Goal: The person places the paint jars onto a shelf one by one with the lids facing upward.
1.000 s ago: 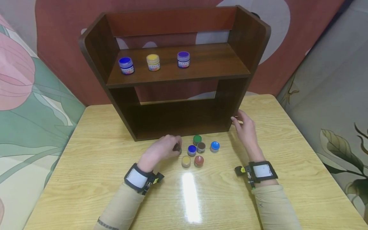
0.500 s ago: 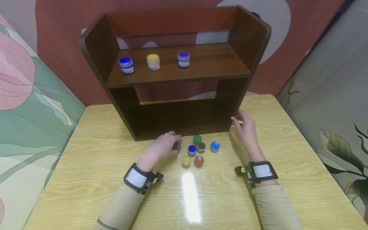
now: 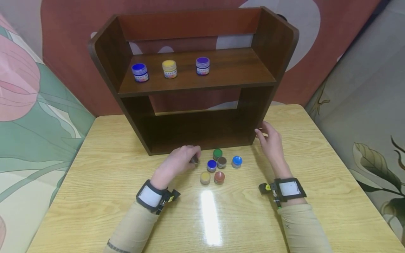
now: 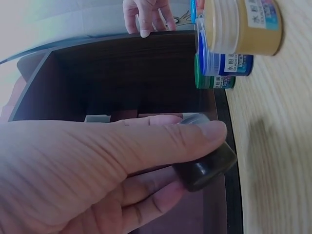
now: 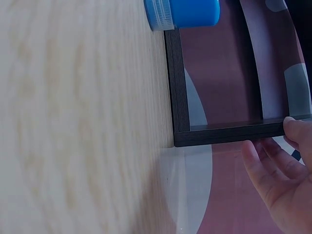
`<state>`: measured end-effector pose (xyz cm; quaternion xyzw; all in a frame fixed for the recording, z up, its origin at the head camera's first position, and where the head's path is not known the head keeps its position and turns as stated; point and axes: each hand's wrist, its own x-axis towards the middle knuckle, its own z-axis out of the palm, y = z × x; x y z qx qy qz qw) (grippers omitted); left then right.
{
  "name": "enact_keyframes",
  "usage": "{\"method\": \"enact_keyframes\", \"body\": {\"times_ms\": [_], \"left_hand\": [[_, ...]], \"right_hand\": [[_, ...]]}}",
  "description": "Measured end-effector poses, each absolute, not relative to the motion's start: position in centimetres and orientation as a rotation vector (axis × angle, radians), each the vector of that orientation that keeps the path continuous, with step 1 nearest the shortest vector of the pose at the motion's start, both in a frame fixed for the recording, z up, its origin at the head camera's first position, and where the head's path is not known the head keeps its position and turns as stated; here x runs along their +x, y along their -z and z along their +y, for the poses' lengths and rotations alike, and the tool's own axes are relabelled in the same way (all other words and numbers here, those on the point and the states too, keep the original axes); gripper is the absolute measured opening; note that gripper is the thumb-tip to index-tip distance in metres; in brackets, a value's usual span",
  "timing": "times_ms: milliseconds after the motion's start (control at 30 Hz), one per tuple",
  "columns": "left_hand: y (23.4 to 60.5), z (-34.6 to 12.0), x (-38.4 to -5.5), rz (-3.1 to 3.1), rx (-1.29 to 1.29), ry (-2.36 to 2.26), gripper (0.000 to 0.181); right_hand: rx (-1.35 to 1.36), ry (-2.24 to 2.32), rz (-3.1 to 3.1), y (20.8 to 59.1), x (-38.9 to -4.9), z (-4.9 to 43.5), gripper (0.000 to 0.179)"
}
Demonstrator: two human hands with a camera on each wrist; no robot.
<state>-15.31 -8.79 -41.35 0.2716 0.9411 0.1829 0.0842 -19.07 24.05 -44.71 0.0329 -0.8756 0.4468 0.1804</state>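
My left hand (image 3: 178,161) holds a small dark paint jar (image 4: 207,168) between thumb and fingers, just in front of the wooden shelf unit's (image 3: 196,86) lower front edge. In the left wrist view the jar lies tilted, its clear ribbed part half behind the thumb. The right hand (image 3: 271,142) grips the front edge of the unit's right side panel, low down, thumb at the edge and fingers along the outer face. Between the hands stand paint jars: green (image 3: 217,154), brown (image 3: 222,162), dark blue (image 3: 211,165), light blue (image 3: 236,161), ochre (image 3: 205,177) and red-brown (image 3: 219,177).
On the unit's upper shelf stand a blue jar (image 3: 140,72), a yellow jar (image 3: 169,69) and a purple jar (image 3: 203,66). The unit stands on a light wooden table (image 3: 95,196), with patterned cloth (image 3: 66,52) hanging behind and at the sides.
The left hand has shifted slightly, and the dark jar has turned between its fingers. The right hand keeps its place on the side panel. The other jars stand as before.
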Motion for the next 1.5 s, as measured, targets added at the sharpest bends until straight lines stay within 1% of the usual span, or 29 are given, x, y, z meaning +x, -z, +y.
{"method": "enact_keyframes", "body": {"times_ms": [167, 300, 800, 1000, 1200, 1500], "left_hand": [[41.4, -8.88, -15.19, 2.818, 0.819, -0.583, 0.032], [41.35, -8.87, -15.03, 2.808, 0.788, -0.583, 0.034], [41.62, -8.6, -15.24, 2.905, 0.773, -0.469, 0.028], [41.83, -8.49, -15.27, 2.881, 0.824, -0.458, 0.028], [42.04, -8.45, -15.32, 2.877, 0.872, -0.435, 0.023], [42.3, -8.41, -15.32, 2.88, 0.877, -0.418, 0.022]], "right_hand": [[0.096, -1.266, -2.472, 44.75, -19.05, 24.05, 0.033], [0.091, -1.269, -2.476, 44.75, -19.04, 24.05, 0.033], [0.067, -1.262, -2.502, 44.8, -19.05, 24.05, 0.036], [0.087, -1.259, -2.488, 44.81, -19.11, 24.06, 0.035], [0.108, -1.258, -2.467, 44.84, -19.11, 24.14, 0.034], [0.109, -1.253, -2.474, 44.87, -19.15, 24.12, 0.035]]}}
